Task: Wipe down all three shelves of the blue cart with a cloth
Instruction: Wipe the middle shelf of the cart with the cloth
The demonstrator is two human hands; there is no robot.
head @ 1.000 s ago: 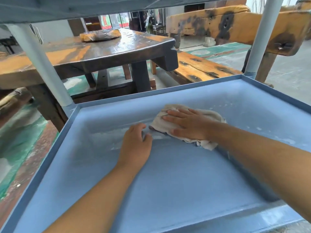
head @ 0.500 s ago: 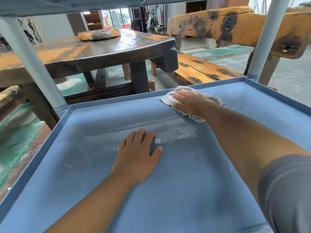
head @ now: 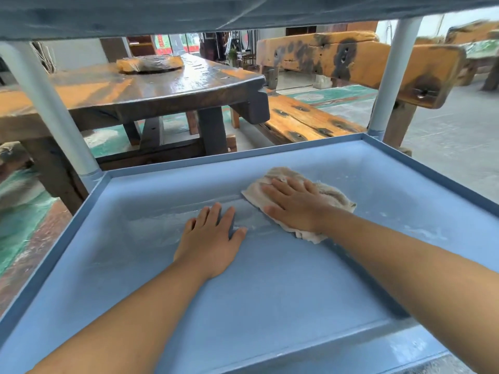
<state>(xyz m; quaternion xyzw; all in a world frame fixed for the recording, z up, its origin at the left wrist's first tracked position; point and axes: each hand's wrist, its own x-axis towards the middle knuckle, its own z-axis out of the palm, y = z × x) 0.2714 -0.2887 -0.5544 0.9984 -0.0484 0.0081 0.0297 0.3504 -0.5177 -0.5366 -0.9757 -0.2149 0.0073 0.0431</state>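
Mid-shelf [head: 270,306], right hand [head: 293,205] lies spread on cloth [head: 332,195], left hand [head: 210,238] flat beside, rims well apart.

- We see the cart's shelf [head: 243,306] as smooth, painted-looking blue, mostly matt, with a wet, glossy streak and pale smears near its far side.
- The cloth [head: 332,197] looks like soft, nubby, off-white terry fabric, crumpled and slightly frayed at the edges.
- The cart posts [head: 51,109] appear smooth and pale grey-blue with a dull sheen; we cannot tell metal from plastic.
- The underside of the shelf above [head: 162,14] looks darker and rough-textured.
- Behind, the wooden tabletop [head: 167,85] is dark, varnished and glossy, with worn orange patches.
- The wooden bench [head: 305,120] shows rough, weathered, knotted grain.
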